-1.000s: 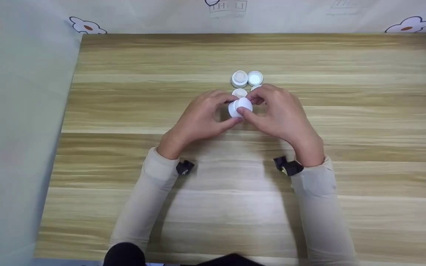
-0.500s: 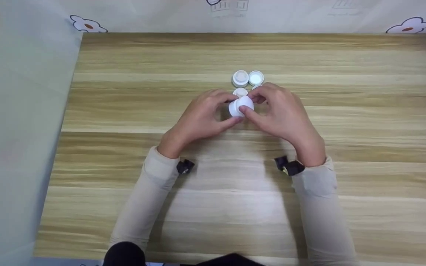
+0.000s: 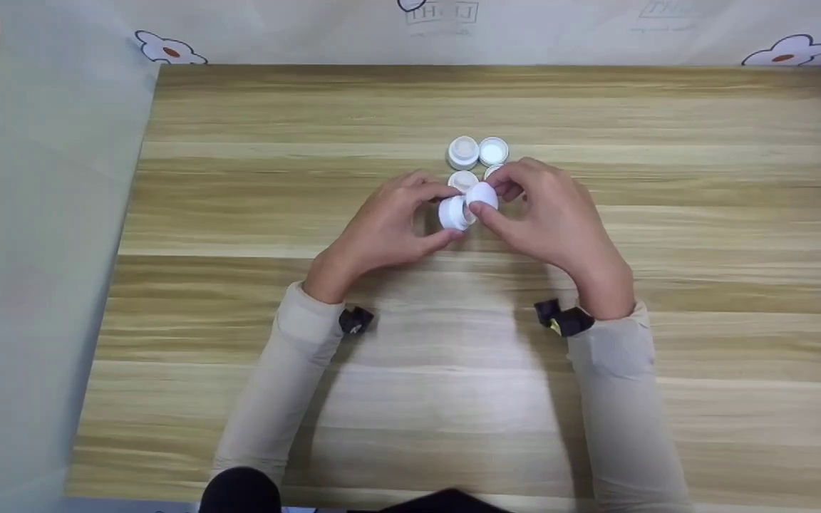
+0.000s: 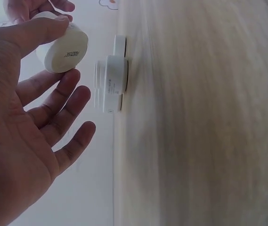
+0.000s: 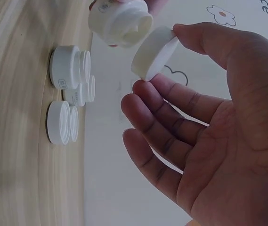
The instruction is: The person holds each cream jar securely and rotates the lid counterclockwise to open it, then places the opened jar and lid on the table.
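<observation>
My left hand (image 3: 389, 228) holds a small white cream jar (image 3: 452, 213) between thumb and fingers, tilted so its mouth faces right. In the right wrist view the jar's (image 5: 119, 23) threaded neck is uncovered. My right hand (image 3: 553, 214) pinches a white round lid (image 3: 482, 197) by its edge, just apart from the jar mouth. Printed text shows on the jar's base (image 4: 71, 52) in the left wrist view. Just beyond the hands stand two more lidless white jars, a far one (image 3: 463, 152) and a near one (image 3: 462, 179).
Two loose lids lie beside the standing jars: a far lid (image 3: 494, 151) with its inside up, and a near lid (image 5: 59, 122) partly hidden by my right hand in the head view. Wood-grain table (image 3: 275, 178) surrounds them, with a pale patterned wall covering (image 3: 311, 32) behind.
The lid has come off the held jar. My right hand has moved slightly right and away with the lid, while my left hand keeps the jar nearly in place.
</observation>
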Demonstrator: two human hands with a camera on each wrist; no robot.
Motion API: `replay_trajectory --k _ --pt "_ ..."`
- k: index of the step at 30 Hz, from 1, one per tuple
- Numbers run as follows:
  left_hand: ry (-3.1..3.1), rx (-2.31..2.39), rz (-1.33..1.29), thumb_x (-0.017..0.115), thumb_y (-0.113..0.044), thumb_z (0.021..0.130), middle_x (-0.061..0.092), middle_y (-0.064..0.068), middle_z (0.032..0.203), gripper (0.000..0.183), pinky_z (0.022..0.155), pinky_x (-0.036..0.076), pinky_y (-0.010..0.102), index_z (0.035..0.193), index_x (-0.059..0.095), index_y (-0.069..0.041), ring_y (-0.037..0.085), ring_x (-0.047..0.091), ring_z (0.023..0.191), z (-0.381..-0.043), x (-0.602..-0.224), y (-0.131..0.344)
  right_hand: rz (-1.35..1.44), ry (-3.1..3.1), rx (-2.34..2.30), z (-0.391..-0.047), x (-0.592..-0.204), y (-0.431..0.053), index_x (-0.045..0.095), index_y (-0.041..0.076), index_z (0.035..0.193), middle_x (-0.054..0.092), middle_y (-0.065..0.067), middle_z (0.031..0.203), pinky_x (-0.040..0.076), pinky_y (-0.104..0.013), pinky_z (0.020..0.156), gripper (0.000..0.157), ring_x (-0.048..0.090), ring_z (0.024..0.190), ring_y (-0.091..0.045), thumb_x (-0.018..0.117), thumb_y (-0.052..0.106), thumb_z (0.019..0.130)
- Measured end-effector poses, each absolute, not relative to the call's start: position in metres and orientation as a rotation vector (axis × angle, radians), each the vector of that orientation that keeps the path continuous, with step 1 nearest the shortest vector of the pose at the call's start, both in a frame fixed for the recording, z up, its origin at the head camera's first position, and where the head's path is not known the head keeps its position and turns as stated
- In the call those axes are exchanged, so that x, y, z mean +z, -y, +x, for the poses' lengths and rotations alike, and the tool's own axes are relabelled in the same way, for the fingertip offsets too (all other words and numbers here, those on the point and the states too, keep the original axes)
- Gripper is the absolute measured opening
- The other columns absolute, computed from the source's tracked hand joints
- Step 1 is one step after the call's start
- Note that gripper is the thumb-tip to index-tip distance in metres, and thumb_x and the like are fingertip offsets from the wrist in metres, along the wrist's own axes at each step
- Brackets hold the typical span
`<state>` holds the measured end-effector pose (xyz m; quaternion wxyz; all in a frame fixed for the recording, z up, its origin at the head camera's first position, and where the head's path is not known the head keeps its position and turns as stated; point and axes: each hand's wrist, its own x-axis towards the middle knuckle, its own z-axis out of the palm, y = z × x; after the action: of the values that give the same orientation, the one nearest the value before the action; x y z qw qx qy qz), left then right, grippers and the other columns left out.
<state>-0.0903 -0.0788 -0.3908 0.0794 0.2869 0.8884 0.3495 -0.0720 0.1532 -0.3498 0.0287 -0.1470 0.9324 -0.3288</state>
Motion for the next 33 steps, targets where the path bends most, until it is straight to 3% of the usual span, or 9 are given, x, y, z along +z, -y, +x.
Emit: replay_trajectory --k 11,18,33 --pt "-2.620 1.067 0.832 0.080 -0.037 0.085 0.067 0.001 0.125 0.050 0.108 0.046 0.035 0.129 0.067 -0.016 0.017 0.060 0.120 -0.095 -0.401 0.081 -0.395 -2.858 -1.008 -0.074 -0.351 -0.159 0.072 0.010 0.107 0.073 -0.005 0.099 0.054 -0.039 0.084 0.037 0.069 0.092 -0.021 0.073 0.041 0.089" --pt "-2.613 1.049 0.807 0.079 -0.035 0.086 0.066 0.002 0.130 0.051 0.112 0.044 0.033 0.131 0.066 -0.015 0.016 0.059 0.125 -0.097 -0.404 0.081 -0.386 -2.854 -1.049 -0.076 -0.353 -0.165 0.068 0.013 0.121 0.068 -0.005 0.098 0.052 -0.038 0.078 0.039 0.070 0.087 -0.022 0.071 0.033 0.089" --pt "-2.556 1.028 0.787 0.082 -0.036 0.083 0.070 -0.005 0.128 0.049 0.112 0.043 0.035 0.127 0.068 -0.021 0.013 0.061 0.122 -0.099 -0.411 0.085 -0.258 -2.765 -0.988 -0.078 -0.357 -0.175 0.070 0.010 0.105 0.074 -0.006 0.096 0.052 -0.037 0.082 0.032 0.071 0.086 -0.020 0.072 0.037 0.088"
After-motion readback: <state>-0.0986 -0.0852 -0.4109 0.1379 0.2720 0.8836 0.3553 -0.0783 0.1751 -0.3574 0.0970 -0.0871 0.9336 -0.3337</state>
